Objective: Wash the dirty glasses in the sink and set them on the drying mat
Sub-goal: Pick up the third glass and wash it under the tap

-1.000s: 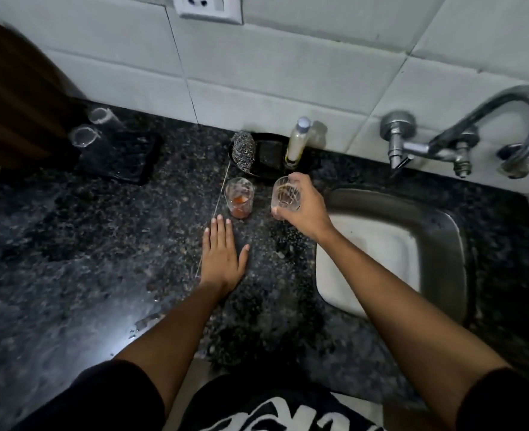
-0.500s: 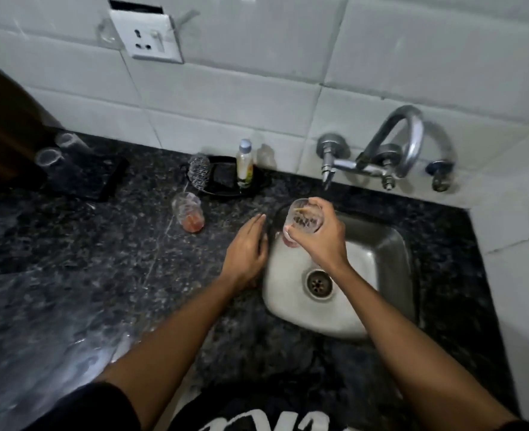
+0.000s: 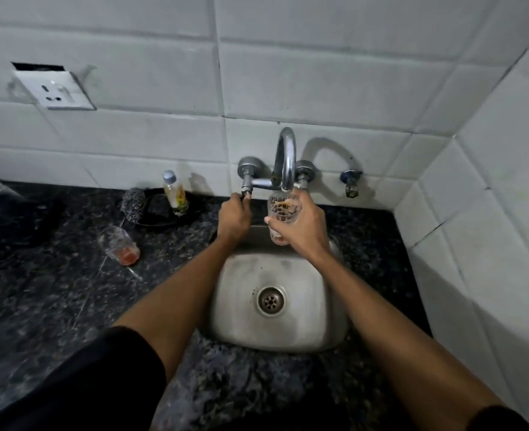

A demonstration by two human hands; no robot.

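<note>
My right hand (image 3: pixel 303 227) grips a dirty glass (image 3: pixel 283 213) upright under the spout (image 3: pixel 286 163), above the sink (image 3: pixel 275 334) back rim. My left hand (image 3: pixel 233 217) pinches the tap valve (image 3: pixel 246 189); a second glass (image 3: pixel 120 245) stands well left on the counter (image 3: pixel 55 290).

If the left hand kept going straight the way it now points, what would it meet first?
The left hand reaches up and away toward the wall, its fingers already at the left tap handle. So that handle comes first, with the tiled wall behind it. Whether the fingers fully grip it is unclear.

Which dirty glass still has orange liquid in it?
The glass on the counter, left of the sink; the held glass under the tap shows only residue streaks.
</note>
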